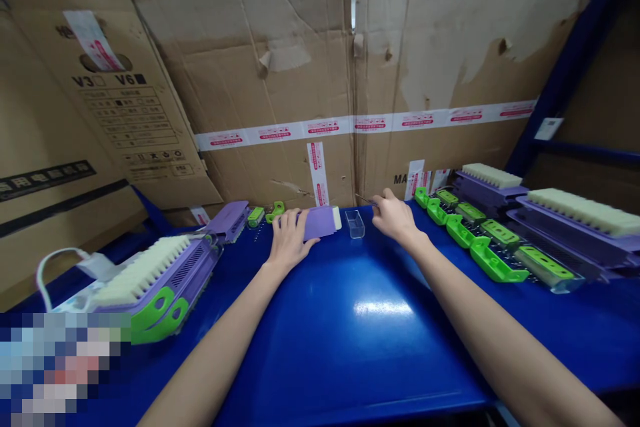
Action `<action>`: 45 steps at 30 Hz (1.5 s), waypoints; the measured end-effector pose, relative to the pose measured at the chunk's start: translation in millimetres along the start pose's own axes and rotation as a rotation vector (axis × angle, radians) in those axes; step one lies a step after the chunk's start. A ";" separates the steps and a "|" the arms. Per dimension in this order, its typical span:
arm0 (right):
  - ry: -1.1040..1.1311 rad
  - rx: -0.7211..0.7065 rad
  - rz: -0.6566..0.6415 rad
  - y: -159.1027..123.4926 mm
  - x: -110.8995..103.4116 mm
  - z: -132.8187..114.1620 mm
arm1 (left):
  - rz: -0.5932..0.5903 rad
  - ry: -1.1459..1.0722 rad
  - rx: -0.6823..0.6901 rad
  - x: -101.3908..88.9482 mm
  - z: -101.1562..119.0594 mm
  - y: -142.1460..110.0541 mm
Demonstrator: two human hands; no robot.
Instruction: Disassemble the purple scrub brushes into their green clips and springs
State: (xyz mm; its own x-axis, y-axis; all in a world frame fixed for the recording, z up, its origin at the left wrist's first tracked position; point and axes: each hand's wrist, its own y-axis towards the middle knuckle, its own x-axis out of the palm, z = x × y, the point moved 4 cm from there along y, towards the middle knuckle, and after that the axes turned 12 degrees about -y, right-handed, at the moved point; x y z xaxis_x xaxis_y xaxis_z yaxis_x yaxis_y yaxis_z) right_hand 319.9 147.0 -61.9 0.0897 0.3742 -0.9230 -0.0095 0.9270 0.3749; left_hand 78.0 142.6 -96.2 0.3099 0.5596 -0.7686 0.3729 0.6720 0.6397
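Note:
My left hand [290,237] lies over the left end of a purple plastic brush body [320,222]. Its fingers reach over the top, and the thumb is at the near edge. A cream strip [337,218] shows at the body's right end. My right hand [393,216] is closed around a thin, dark, pointed tool [367,199], tip to the left; its exact kind is too small to tell. Between the hands stands a small clear plastic box [355,225]. Just left of my left hand are a green clip-shaped part [275,212] and a green-topped clear part [255,217].
On the right, green end pieces [493,261], clear green-topped parts [545,261] and purple brush heads with cream bristles [583,212] lie in rows. Another purple-green brush [165,280] and a white cable [45,273] are at left. Cardboard [280,80] walls the blue table [320,347].

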 end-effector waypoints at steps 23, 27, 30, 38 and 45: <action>0.191 -0.227 0.146 -3.4 -13.4 -17.6 | 0.010 0.089 0.005 -2.7 0.2 5.4; 0.178 -0.240 0.138 -4.1 -16.0 -19.1 | 0.013 0.057 -0.019 -5.6 3.7 13.3; 0.175 -0.245 0.138 -4.7 -17.3 -19.3 | -0.010 0.026 -0.026 -8.0 8.6 22.2; 0.231 -0.221 0.235 -4.9 -18.6 -15.3 | -0.158 -0.052 0.003 -3.2 26.8 47.3; 0.238 -0.284 0.229 -4.8 -20.1 -18.3 | -0.285 -0.279 -0.056 8.1 23.8 61.8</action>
State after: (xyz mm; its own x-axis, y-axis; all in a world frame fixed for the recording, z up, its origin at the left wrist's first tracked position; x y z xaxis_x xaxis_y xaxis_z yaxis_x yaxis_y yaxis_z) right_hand 299.9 135.4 -46.8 -0.1787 0.5352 -0.8256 -0.2788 0.7772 0.5642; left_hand 124.4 177.2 -62.9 0.4295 0.1990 -0.8809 0.4326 0.8109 0.3941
